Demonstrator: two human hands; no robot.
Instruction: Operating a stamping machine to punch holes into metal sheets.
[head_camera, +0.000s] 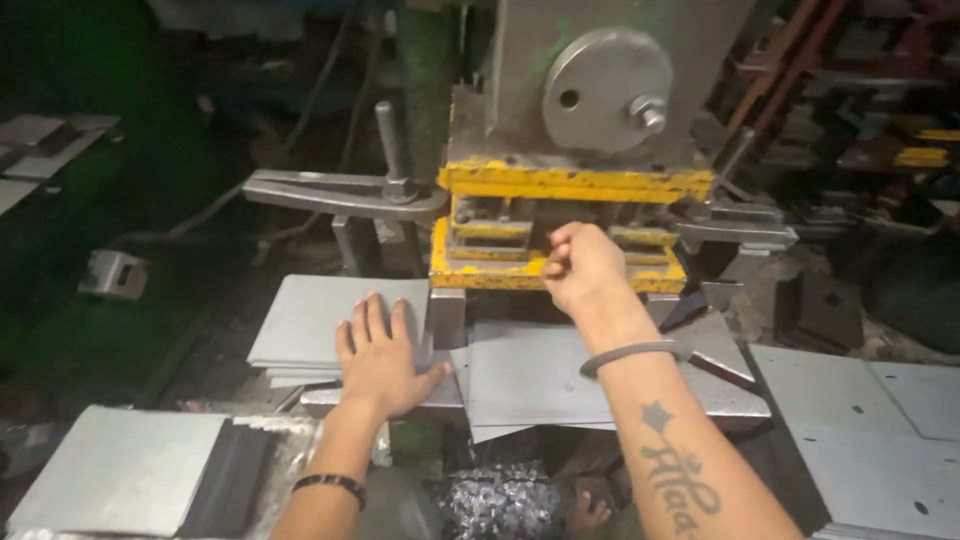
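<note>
My left hand (382, 358) lies flat, fingers apart, on top of a stack of grey metal sheets (310, 322) left of the press. My right hand (582, 265) is closed into a loose fist in front of the yellow die block (500, 272) of the press; whether it pinches anything there is hidden. Below my right forearm lies a grey metal sheet (525, 378) on the press bed. The press head with a round grey disc (607, 90) stands above the die.
More grey sheets lie at the lower left (120, 470) and at the right (870, 440). A clamp arm with a bolt (345, 192) reaches in from the left. Shiny metal scrap (500, 505) is piled below the bed. Dark racks stand at the back right.
</note>
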